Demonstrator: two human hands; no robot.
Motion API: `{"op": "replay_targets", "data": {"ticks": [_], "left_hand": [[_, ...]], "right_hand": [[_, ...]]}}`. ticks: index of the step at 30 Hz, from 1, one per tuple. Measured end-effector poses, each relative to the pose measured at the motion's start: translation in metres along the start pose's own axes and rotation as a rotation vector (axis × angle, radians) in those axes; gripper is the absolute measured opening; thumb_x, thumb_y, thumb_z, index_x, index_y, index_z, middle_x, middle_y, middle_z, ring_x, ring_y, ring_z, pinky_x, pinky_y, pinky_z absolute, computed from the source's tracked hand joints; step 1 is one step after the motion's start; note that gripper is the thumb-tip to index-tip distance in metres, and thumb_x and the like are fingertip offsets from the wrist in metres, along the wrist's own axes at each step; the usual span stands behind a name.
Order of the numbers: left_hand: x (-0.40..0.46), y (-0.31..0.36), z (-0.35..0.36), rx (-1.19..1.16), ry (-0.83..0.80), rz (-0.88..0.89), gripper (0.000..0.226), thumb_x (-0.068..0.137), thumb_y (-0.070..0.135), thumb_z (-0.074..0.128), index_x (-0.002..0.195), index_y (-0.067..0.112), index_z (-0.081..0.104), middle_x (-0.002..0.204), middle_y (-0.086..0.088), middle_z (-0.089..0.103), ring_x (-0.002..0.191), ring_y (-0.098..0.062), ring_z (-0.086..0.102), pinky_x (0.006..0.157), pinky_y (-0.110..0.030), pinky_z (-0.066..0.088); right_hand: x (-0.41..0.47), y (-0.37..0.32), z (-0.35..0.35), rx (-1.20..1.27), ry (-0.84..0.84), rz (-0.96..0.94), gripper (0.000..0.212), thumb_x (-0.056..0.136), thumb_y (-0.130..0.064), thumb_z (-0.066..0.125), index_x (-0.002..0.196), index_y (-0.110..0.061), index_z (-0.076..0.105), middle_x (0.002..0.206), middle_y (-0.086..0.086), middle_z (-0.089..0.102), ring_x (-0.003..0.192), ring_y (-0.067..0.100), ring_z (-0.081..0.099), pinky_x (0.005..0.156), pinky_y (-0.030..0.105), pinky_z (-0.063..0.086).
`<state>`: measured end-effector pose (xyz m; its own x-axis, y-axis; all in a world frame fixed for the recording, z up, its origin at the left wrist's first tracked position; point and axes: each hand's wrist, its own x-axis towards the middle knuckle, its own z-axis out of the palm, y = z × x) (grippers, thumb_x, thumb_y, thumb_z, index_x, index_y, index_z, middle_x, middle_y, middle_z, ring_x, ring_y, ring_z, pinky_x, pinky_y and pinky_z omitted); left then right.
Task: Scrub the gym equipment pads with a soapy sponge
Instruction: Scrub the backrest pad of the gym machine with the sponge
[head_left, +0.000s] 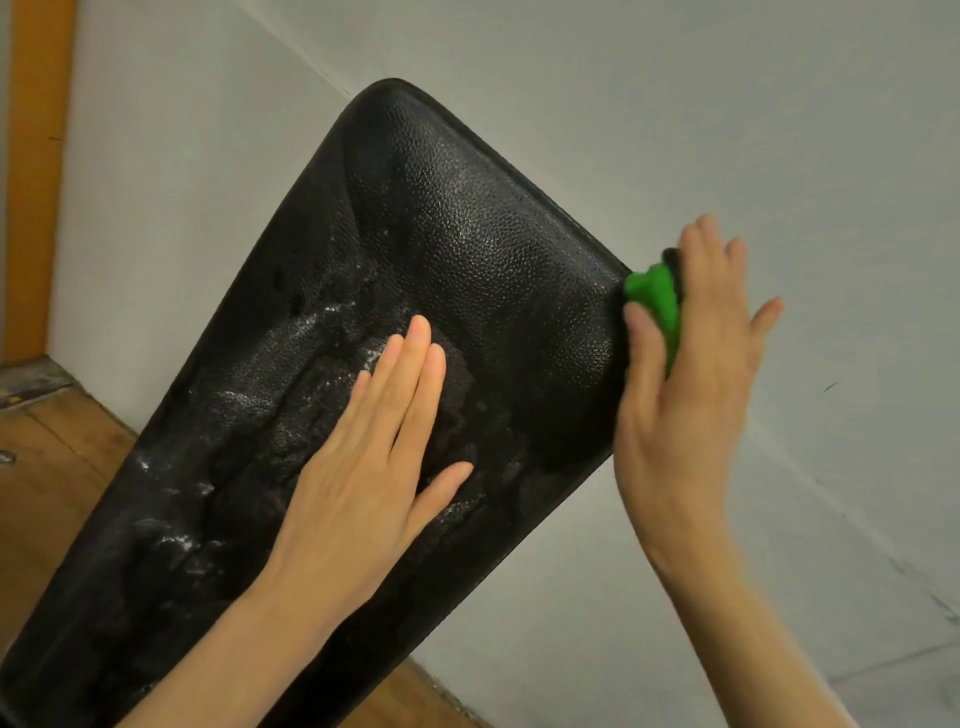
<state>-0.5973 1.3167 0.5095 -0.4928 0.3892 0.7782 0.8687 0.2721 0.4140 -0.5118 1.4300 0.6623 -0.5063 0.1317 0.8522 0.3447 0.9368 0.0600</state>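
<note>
scrubbing step: right hand (691, 332) clamps green sponge (655, 299) vs right edge of black bench pad (467, 249), w/ suds across its mid/near part. left hand (374, 441) flat, fingers together, steadying pad. next prob: work sponge along that edge.

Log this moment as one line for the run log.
left hand: flat on black pad | right hand: green sponge at pad's right edge | suds: patchy

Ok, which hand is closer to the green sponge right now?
Right. The right hand pinches the green sponge against the pad's side edge; the left hand lies flat on the pad's face, away from it.
</note>
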Motion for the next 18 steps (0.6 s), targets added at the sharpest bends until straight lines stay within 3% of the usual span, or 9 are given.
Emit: {"op": "replay_targets", "data": {"ticks": [2,6,10,12,15,18], "left_hand": [[0.000,0.001,0.001,-0.007,-0.005,-0.002,0.074,0.102,0.045,0.034,0.157,0.003,0.007,0.166,-0.014,0.003,0.153,-0.027,0.008,0.120,-0.042,0.022],[-0.001,-0.001,0.000,-0.012,-0.001,0.004,0.074,0.102,0.045,0.034,0.157,0.003,0.008,0.166,-0.014,0.003,0.153,-0.027,0.008,0.121,-0.040,0.021],[0.000,-0.001,0.003,0.003,0.010,-0.001,0.073,0.103,0.046,0.032,0.157,0.002,0.009,0.166,-0.015,0.005,0.153,-0.028,0.011,0.119,-0.044,0.026],[0.000,-0.001,0.004,-0.006,0.010,-0.003,0.073,0.103,0.045,0.033,0.157,0.002,0.009,0.166,-0.015,0.004,0.153,-0.028,0.010,0.119,-0.044,0.025],[-0.001,-0.002,0.003,-0.021,0.007,0.015,0.073,0.103,0.043,0.035,0.157,0.001,0.009,0.166,-0.015,0.003,0.153,-0.027,0.008,0.122,-0.041,0.020],[0.000,-0.003,0.002,-0.032,0.003,0.012,0.072,0.103,0.043,0.034,0.157,0.002,0.009,0.166,-0.014,0.003,0.153,-0.027,0.007,0.124,-0.037,0.014]], "right_hand": [[-0.015,-0.009,0.001,-0.038,-0.010,-0.004,0.049,0.101,-0.022,0.041,0.146,-0.004,0.035,0.155,0.013,0.030,0.147,0.027,0.016,0.120,0.041,-0.001],[-0.060,-0.010,0.004,-0.207,-0.087,-0.222,0.044,0.105,-0.022,0.039,0.145,-0.006,0.034,0.154,0.013,0.029,0.147,0.027,0.015,0.120,0.045,0.005],[-0.011,0.001,0.003,-0.057,0.019,-0.069,0.049,0.103,-0.023,0.037,0.147,-0.002,0.031,0.156,0.015,0.027,0.147,0.029,0.014,0.120,0.041,-0.003],[-0.024,-0.006,0.007,-0.076,0.050,-0.079,0.047,0.103,-0.020,0.039,0.146,-0.002,0.033,0.155,0.014,0.027,0.147,0.027,0.014,0.120,0.042,-0.003],[-0.082,-0.012,0.017,-0.201,-0.029,-0.245,0.042,0.104,-0.020,0.045,0.142,-0.006,0.037,0.151,0.009,0.033,0.147,0.025,0.018,0.120,0.045,0.005],[-0.075,-0.002,0.013,-0.273,-0.067,-0.387,0.041,0.103,-0.021,0.048,0.141,-0.007,0.039,0.149,0.009,0.038,0.144,0.026,0.027,0.119,0.045,0.008]]}}
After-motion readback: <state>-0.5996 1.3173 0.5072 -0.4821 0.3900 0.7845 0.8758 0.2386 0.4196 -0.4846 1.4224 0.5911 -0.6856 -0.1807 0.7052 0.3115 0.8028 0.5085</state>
